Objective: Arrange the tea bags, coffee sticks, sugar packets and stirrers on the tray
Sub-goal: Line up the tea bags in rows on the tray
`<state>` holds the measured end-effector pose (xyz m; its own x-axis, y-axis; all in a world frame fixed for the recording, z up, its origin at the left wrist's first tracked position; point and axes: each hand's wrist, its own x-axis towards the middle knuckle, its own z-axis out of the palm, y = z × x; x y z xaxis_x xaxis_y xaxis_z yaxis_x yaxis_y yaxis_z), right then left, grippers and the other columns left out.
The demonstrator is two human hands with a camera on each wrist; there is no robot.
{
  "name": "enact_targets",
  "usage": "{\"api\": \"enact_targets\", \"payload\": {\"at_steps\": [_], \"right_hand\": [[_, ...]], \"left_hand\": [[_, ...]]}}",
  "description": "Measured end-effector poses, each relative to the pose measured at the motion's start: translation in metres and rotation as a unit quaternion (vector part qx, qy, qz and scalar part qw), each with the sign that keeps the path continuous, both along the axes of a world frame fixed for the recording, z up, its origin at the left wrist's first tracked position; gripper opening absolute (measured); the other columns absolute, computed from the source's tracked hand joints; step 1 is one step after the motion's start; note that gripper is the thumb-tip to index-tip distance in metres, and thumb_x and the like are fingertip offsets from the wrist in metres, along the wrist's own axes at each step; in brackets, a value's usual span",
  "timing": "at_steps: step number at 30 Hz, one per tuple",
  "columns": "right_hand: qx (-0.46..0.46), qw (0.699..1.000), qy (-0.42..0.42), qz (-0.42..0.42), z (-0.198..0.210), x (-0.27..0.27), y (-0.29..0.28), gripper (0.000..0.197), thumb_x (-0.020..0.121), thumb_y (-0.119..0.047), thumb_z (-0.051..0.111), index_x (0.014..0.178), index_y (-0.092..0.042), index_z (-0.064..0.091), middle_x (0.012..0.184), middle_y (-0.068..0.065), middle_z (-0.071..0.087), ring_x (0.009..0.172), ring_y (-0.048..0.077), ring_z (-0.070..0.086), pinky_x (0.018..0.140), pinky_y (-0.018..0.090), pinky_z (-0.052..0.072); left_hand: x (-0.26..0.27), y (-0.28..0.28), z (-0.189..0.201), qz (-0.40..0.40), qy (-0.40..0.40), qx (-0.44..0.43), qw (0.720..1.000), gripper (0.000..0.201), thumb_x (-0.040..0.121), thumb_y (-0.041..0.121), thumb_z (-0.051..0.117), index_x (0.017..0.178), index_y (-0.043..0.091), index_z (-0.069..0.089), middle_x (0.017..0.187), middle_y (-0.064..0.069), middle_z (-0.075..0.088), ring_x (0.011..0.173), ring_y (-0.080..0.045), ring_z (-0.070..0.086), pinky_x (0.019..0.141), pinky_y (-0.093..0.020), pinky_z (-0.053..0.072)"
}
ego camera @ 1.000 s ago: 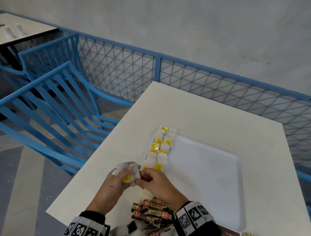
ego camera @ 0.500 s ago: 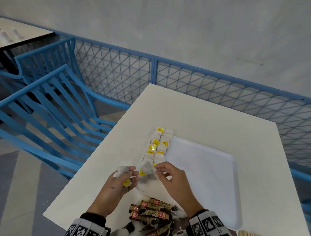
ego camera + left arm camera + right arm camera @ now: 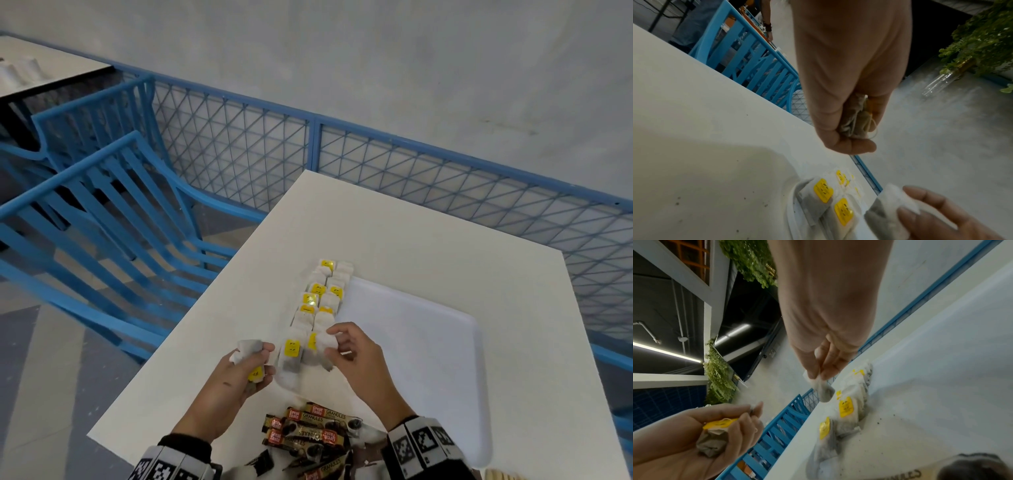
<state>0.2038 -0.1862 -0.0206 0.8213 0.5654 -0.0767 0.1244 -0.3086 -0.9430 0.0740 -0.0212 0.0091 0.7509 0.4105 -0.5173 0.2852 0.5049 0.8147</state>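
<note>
Evidently the right hand (image 3: 356,349) pinches one tea bag (image 3: 323,342) by its top to lay it onto the tray's (image 3: 428,329) double row (image 3: 320,298), while the left hand (image 3: 239,373) clutches spare bags (image 3: 251,359) ready to feed.

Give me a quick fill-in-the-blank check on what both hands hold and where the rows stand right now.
1. The right hand pinches a single ____ above the near end of the rows.
2. The left hand grips a bunch of tea bags whose tag is ____ in colour.
3. The rows of tea bags run along the ____ edge of the tray.
4. The coffee sticks lie in a pile ____ the two wrists.

Missing words: tea bag; yellow; left; between
</note>
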Motion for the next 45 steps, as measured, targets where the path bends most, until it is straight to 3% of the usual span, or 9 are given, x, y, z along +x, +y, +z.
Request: {"api": "enact_targets", "payload": {"at_steps": [9, 14, 21, 26, 30, 32, 34, 42, 45], "right_hand": [[-0.101, 0.991, 0.022, 0.086, -0.028, 0.006, 0.021, 0.040, 0.084, -0.007, 0.063, 0.097, -0.040, 0.045, 0.077, -0.006, 0.050, 0.066, 0.006, 0.052, 0.065, 0.015, 0.044], [-0.157, 0.983, -0.053, 0.081, -0.031, 0.008, 0.028, 0.036, 0.086, -0.003, 0.053, 0.116, -0.022, 0.048, 0.073, -0.009, 0.044, 0.063, 0.006, 0.043, 0.060, 0.016, 0.039], [-0.230, 0.960, -0.136, 0.086, -0.025, 0.004, 0.029, 0.045, 0.085, -0.010, 0.052, 0.126, -0.024, 0.039, 0.097, -0.009, 0.041, 0.091, 0.011, 0.044, 0.075, 0.027, 0.042], [-0.188, 0.960, -0.208, 0.019, -0.015, -0.002, 0.032, 0.031, 0.088, -0.023, 0.057, 0.118, -0.019, 0.049, 0.100, -0.004, 0.048, 0.096, 0.013, 0.049, 0.086, 0.028, 0.041], [-0.057, 0.993, -0.080, 0.067, 0.011, -0.015, 0.038, 0.016, 0.089, -0.032, 0.059, 0.093, -0.016, 0.062, 0.085, -0.006, 0.058, 0.073, 0.002, 0.051, 0.068, 0.012, 0.040], [-0.044, 0.989, 0.005, 0.138, 0.023, -0.022, 0.039, 0.015, 0.085, -0.035, 0.063, 0.089, -0.020, 0.063, 0.084, -0.009, 0.060, 0.074, 0.002, 0.052, 0.068, 0.013, 0.042], [-0.064, 0.982, 0.032, 0.176, 0.024, -0.027, 0.038, 0.014, 0.080, -0.035, 0.069, 0.086, -0.025, 0.060, 0.084, -0.012, 0.059, 0.077, 0.003, 0.053, 0.070, 0.013, 0.043], [-0.020, 0.988, 0.112, 0.108, 0.022, -0.021, 0.029, 0.012, 0.084, -0.020, 0.065, 0.077, -0.023, 0.056, 0.075, -0.004, 0.059, 0.071, 0.010, 0.054, 0.071, 0.025, 0.045], [-0.004, 0.991, 0.110, 0.070, 0.022, -0.016, 0.021, 0.013, 0.084, -0.017, 0.064, 0.077, -0.021, 0.054, 0.071, -0.007, 0.056, 0.068, 0.008, 0.053, 0.066, 0.019, 0.044]], "left_hand": [[-0.005, 0.007, -0.005, 0.063, -0.013, -0.079, 0.995, 0.025, 0.095, 0.011, 0.044, 0.114, 0.001, 0.057, 0.080, -0.012, 0.054, 0.077, -0.024, 0.058, 0.080, -0.036, 0.050], [-0.009, 0.011, -0.008, 0.066, -0.003, -0.078, 0.995, 0.027, 0.096, 0.009, 0.038, 0.117, 0.004, 0.055, 0.086, -0.014, 0.060, 0.085, -0.027, 0.060, 0.078, -0.036, 0.050], [-0.010, 0.008, -0.007, 0.032, 0.005, -0.042, 0.999, 0.024, 0.097, 0.009, 0.042, 0.115, 0.008, 0.057, 0.107, -0.013, 0.071, 0.101, -0.030, 0.064, 0.089, -0.043, 0.050], [-0.009, 0.004, -0.003, 0.000, 0.006, -0.010, 1.000, 0.017, 0.096, 0.014, 0.046, 0.111, 0.010, 0.052, 0.109, 0.000, 0.072, 0.099, -0.023, 0.064, 0.080, -0.031, 0.047], [-0.007, 0.000, -0.001, -0.023, -0.001, 0.000, 1.000, 0.009, 0.095, 0.014, 0.049, 0.098, 0.016, 0.057, 0.103, 0.001, 0.073, 0.091, -0.016, 0.063, 0.076, -0.028, 0.046], [-0.004, -0.002, 0.000, -0.021, -0.011, -0.004, 1.000, 0.015, 0.093, 0.011, 0.052, 0.084, 0.019, 0.062, 0.093, 0.000, 0.071, 0.081, -0.011, 0.062, 0.077, -0.028, 0.048], [-0.002, -0.004, 0.000, -0.032, -0.025, -0.005, 0.999, 0.009, 0.092, 0.011, 0.053, 0.092, 0.013, 0.062, 0.089, -0.005, 0.067, 0.076, -0.011, 0.062, 0.077, -0.027, 0.051], [0.000, -0.006, -0.002, -0.019, -0.014, -0.034, 0.999, 0.009, 0.093, 0.016, 0.052, 0.098, 0.009, 0.055, 0.084, -0.008, 0.062, 0.079, -0.020, 0.066, 0.073, -0.029, 0.053], [0.001, -0.004, -0.002, 0.026, -0.007, -0.097, 0.995, 0.016, 0.094, 0.017, 0.050, 0.104, 0.006, 0.056, 0.084, -0.015, 0.062, 0.083, -0.029, 0.065, 0.069, -0.033, 0.055]]}}
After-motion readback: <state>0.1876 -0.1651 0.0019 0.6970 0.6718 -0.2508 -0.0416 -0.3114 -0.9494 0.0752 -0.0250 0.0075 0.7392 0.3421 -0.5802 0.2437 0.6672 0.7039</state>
